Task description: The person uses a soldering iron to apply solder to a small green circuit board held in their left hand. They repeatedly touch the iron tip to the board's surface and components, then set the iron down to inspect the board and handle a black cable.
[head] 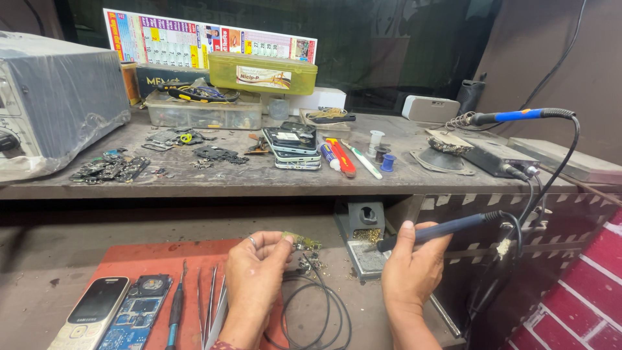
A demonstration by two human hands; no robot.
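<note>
My left hand pinches a small circuit board piece between thumb and fingers, held over the red mat. A thin black wire loops down from that piece onto the lower bench. My right hand grips a blue-handled soldering iron, its tip pointing left into the brass cleaning wool of a grey iron stand. The iron's cable runs up right to a black station.
A keypad phone, an opened phone board, a screwdriver and tweezers lie on the mat. The upper shelf holds stacked phones, loose boards, parts boxes, solder spools and a second iron. Brick wall at right.
</note>
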